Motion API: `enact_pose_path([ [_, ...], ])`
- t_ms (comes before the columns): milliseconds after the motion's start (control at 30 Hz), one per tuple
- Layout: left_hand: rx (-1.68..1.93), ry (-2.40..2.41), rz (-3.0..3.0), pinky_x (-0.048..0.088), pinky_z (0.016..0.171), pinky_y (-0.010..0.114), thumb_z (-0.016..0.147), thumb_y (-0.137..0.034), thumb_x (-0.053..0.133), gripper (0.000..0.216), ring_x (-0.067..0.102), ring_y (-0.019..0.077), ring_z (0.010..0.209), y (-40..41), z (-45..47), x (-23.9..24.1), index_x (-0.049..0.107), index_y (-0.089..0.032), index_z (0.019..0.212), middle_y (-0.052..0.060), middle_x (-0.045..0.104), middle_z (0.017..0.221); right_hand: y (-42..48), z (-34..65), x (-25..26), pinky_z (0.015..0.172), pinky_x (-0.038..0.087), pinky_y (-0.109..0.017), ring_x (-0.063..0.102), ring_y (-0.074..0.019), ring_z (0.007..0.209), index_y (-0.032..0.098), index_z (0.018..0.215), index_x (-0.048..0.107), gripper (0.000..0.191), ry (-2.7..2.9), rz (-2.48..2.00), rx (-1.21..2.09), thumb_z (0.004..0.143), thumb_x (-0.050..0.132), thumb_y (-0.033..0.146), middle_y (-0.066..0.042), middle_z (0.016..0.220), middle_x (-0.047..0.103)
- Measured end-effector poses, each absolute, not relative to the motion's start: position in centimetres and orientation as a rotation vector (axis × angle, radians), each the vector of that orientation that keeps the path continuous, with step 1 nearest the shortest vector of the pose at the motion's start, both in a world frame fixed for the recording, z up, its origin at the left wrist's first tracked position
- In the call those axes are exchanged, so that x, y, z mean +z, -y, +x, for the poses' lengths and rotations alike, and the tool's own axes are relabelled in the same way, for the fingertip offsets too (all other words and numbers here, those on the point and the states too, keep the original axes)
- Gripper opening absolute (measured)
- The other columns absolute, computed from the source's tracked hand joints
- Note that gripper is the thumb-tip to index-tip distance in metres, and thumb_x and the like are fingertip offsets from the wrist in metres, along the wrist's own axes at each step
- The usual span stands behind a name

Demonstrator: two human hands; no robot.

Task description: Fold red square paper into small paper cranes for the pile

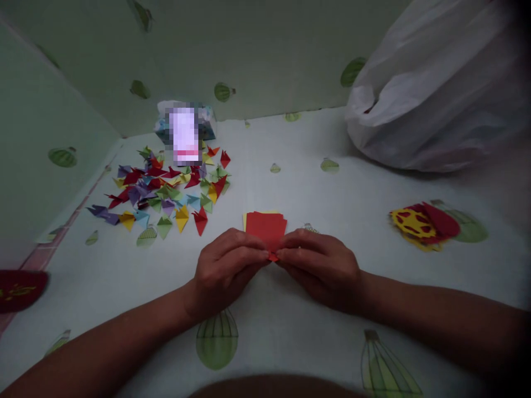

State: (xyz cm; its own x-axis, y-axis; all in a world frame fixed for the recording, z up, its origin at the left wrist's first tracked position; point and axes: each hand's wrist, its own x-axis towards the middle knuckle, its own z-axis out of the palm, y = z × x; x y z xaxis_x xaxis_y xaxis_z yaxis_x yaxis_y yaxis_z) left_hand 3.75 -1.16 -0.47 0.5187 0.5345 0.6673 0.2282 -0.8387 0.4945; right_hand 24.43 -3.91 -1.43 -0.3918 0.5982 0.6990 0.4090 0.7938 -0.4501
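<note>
A small folded piece of red paper (272,257) is pinched between my two hands, only a bit of it showing at the fingertips. My left hand (230,262) grips it from the left with fingers closed. From the other side, the closed fingers of my right hand (321,265) meet it. Just beyond the fingertips lies a stack of square paper sheets (265,224), red on top with yellow edges peeking out. My fingers cover the near part of that stack.
Several folded paper cranes (166,190) in many colours spread at the back left, before a tissue box (209,121) and a blurred lit phone (185,132). A white plastic bag (431,110) stands back right. Red and yellow cut-outs (423,224) lie right; a red item (20,290) sits left.
</note>
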Motion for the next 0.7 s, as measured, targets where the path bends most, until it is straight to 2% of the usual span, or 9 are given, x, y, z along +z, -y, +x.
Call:
enact_pose_path([
  [200, 1.296, -0.516, 2.56, 0.057, 0.069, 0.03, 0.083, -0.005, 0.069, 0.015, 0.065, 0.0165, 0.081, 1.1, 3.3, -0.2, 0.069, -0.012, 0.096, 0.009, 0.071, 0.089, 4.0, 24.4, -0.9, 0.057, 0.052, -0.028, 0.065, -0.0172, 0.069, 0.011, 0.089, 0.065, 0.008, 2.046, -0.718, 0.163, 0.09, 0.059, 0.005, -0.01, 0.077, 0.067],
  [367, 1.266, -0.456, 2.665, 0.058, 0.07, 0.03, 0.082, -0.005, 0.069, 0.014, 0.066, 0.0178, 0.083, 1.1, 3.1, 0.3, 0.069, -0.009, 0.096, 0.01, 0.073, 0.089, 4.0, 24.4, -1.1, 0.059, 0.052, -0.029, 0.064, -0.0163, 0.07, 0.013, 0.087, 0.065, 0.013, 2.055, -0.701, 0.115, 0.089, 0.057, 0.004, -0.008, 0.076, 0.067],
  [567, 1.213, -0.44, 2.69, 0.058, 0.071, 0.029, 0.086, -0.006, 0.065, 0.012, 0.067, 0.0172, 0.081, 1.3, 3.3, 0.6, 0.068, -0.009, 0.097, 0.01, 0.074, 0.088, 4.1, 24.6, -1.0, 0.06, 0.052, -0.029, 0.063, -0.0164, 0.071, 0.014, 0.09, 0.064, 0.011, 2.078, -0.711, 0.151, 0.091, 0.056, 0.006, -0.008, 0.077, 0.068],
  [700, 1.195, -0.585, 2.565, 0.056, 0.069, 0.028, 0.087, -0.007, 0.065, 0.01, 0.065, 0.015, 0.078, 1.3, 3.6, 0.2, 0.068, -0.013, 0.094, 0.007, 0.072, 0.086, 4.0, 24.5, -1.2, 0.059, 0.049, -0.028, 0.062, -0.0159, 0.069, 0.015, 0.093, 0.062, 0.014, 2.094, -0.714, 0.159, 0.093, 0.051, 0.008, -0.006, 0.075, 0.067],
])
